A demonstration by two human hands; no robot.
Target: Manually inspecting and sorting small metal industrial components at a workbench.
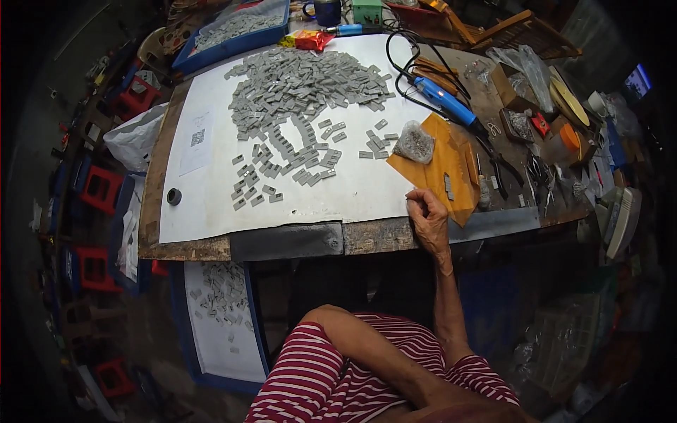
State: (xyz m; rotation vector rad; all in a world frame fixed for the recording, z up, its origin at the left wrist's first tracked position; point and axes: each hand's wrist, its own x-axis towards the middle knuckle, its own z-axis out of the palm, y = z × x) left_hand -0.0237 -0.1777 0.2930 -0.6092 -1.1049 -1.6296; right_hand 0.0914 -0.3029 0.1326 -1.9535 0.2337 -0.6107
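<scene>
My right hand (427,215) rests on the front edge of the wooden bench (190,248), fingers curled shut, with nothing visible in them. It touches the corner of a white sheet (352,194) and sits next to an orange envelope (441,173). A big heap of small grey plastic pieces (303,84) lies on the sheet, with loose ones (268,176) spread nearer to me. A clear bag of small metal parts (414,142) lies on the envelope. My left hand is out of view.
A blue-handled tool (446,103) with a black cable and pliers (504,168) lie right of the sheet among clutter. A blue tray of grey pieces (233,32) stands at the back left, another (222,317) under the bench. A black ring (173,197) lies left.
</scene>
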